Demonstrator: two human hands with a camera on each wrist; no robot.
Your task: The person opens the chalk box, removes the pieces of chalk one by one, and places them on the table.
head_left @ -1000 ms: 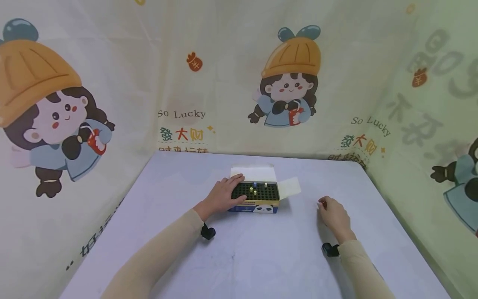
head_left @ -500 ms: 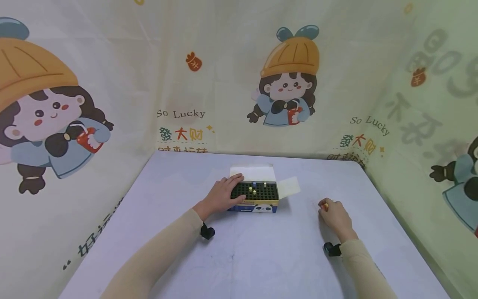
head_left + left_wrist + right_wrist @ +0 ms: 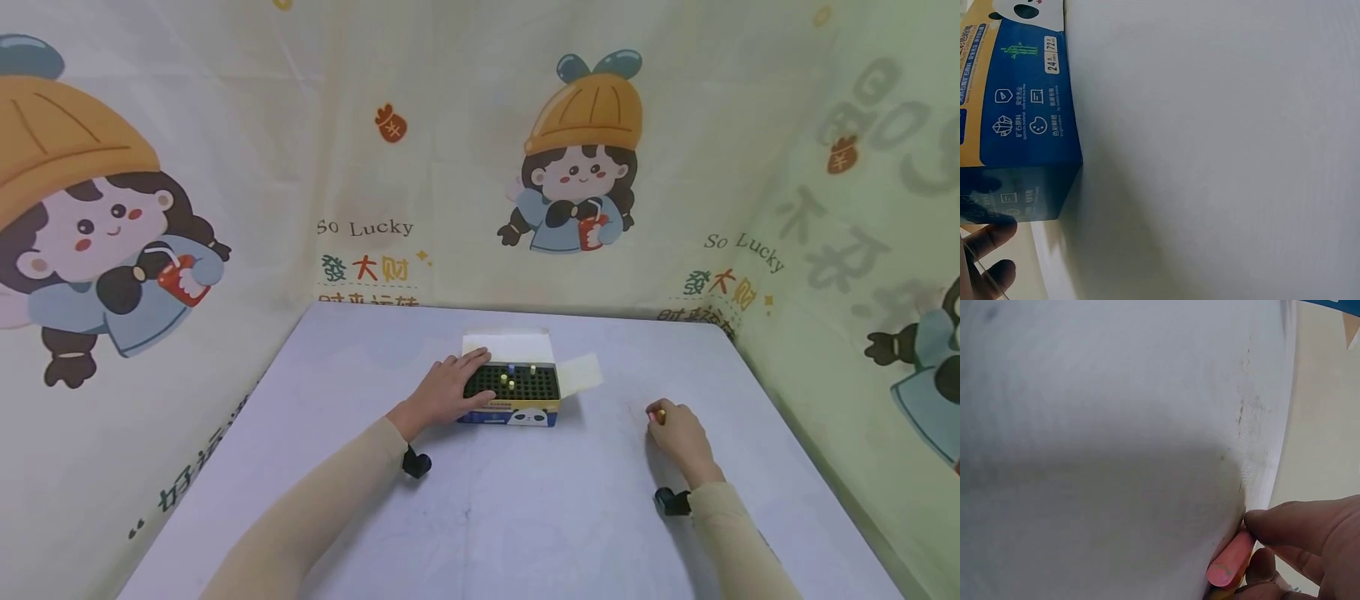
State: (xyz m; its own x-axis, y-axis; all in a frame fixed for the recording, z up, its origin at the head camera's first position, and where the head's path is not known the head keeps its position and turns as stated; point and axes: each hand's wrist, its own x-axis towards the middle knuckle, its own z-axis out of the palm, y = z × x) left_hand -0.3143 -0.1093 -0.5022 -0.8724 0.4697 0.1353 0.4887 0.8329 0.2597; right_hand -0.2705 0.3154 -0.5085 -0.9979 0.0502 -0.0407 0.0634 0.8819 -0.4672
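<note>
A panda-printed blue and yellow chalk box (image 3: 495, 419) stands uncovered on the table, with a black holed insert (image 3: 542, 393) inside. A few pale chalks and a blue one stick up from the holes. My left hand (image 3: 442, 392) holds the box's left end, thumb at the near side and fingers toward the far side. In the left wrist view, fingertips (image 3: 994, 237) touch that end. To the right of the box, my right hand (image 3: 681, 437) pinches a pink chalk (image 3: 1230, 561) low over the table. A yellow-orange chalk (image 3: 660, 416) shows within the same fingers, partly hidden.
White open flaps of the box stick out, the back flap (image 3: 506, 345) behind and the side flap (image 3: 581, 377) to the right. The white table (image 3: 525, 517) reaches back to a printed cloth backdrop (image 3: 450, 183).
My right hand has shifted slightly right and toward me, and the yellow-orange and pink chalk have come into view in its fingers. The left hand and box have stayed put.
</note>
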